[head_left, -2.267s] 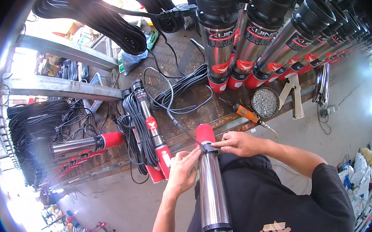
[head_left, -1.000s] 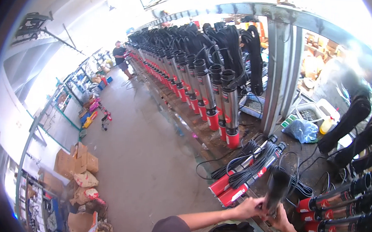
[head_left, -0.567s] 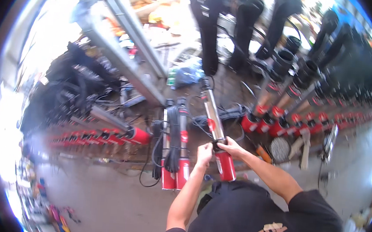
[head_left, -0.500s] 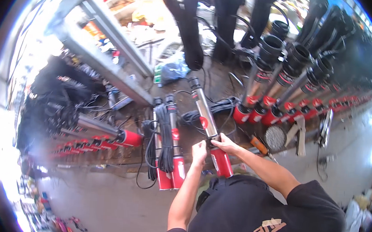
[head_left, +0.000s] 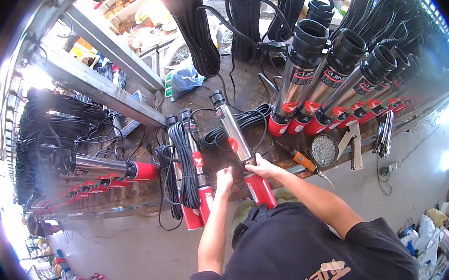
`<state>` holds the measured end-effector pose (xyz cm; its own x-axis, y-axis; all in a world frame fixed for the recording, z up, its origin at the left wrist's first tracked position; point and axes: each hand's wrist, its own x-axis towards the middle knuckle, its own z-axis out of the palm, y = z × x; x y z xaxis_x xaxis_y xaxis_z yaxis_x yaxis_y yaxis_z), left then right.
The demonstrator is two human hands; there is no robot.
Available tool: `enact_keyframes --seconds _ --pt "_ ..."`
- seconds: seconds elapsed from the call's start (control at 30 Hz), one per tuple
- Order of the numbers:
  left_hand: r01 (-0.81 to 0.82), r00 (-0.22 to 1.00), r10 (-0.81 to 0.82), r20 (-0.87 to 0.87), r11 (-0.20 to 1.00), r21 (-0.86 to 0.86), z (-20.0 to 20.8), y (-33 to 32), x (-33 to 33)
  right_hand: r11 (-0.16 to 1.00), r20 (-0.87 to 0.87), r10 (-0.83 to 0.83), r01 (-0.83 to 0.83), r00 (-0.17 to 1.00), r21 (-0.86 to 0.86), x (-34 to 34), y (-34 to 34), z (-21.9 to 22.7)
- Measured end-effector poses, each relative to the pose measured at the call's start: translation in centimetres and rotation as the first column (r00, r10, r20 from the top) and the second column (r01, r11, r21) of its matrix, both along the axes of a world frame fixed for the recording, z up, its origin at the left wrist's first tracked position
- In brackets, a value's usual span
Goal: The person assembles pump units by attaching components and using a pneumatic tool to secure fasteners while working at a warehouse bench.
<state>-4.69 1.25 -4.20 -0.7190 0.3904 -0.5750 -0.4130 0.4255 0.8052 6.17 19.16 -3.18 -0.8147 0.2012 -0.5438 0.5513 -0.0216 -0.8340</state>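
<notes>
A steel submersible pump (head_left: pixel 234 133) with a red end section lies slanted on the bench, its red end pointing toward my body. My right hand (head_left: pixel 265 168) grips it just above the red section, thumb across the metal. Just left of the pump, my left hand (head_left: pixel 225 179) is closed with fingers pressed together; whatever it pinches is too small to make out. Beside that hand lie two slimmer pumps with red ends, and a coil of black cable (head_left: pixel 194 156) rests on them. More black cable (head_left: pixel 246 122) is looped behind the held pump.
A row of steel-and-red pumps (head_left: pixel 296 77) stands at the right, black cable bundles (head_left: pixel 196 29) behind. Near the bench edge are a dish of small metal pieces (head_left: pixel 324 150) and an orange-handled tool (head_left: pixel 306 161). A metal frame post (head_left: pixel 98 87) and stacked pumps (head_left: pixel 144 171) occupy the left.
The whole view has shifted, and the bench things appear a little further left. My left hand has drawn slightly away from the pump. My right hand keeps its grip.
</notes>
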Motion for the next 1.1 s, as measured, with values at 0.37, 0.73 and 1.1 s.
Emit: enact_keyframes --seconds 0.37,0.73,1.1 --pt "0.19 0.744 -0.3 -0.597 0.951 -0.242 3.4 3.3 1.7 0.99 -0.023 0.032 -0.035 0.999 -0.14 0.8 1.9 -0.5" --pt "0.115 0.813 -0.342 -0.471 0.888 -0.445 7.0 6.3 2.2 0.942 0.121 -0.015 -0.027 0.993 0.335 -1.1 -1.5 -1.7" --pt "-0.183 0.847 0.184 -0.499 0.982 0.051 6.5 4.9 6.7 0.914 -0.06 -0.104 0.072 0.993 -0.399 0.8 3.4 0.3"
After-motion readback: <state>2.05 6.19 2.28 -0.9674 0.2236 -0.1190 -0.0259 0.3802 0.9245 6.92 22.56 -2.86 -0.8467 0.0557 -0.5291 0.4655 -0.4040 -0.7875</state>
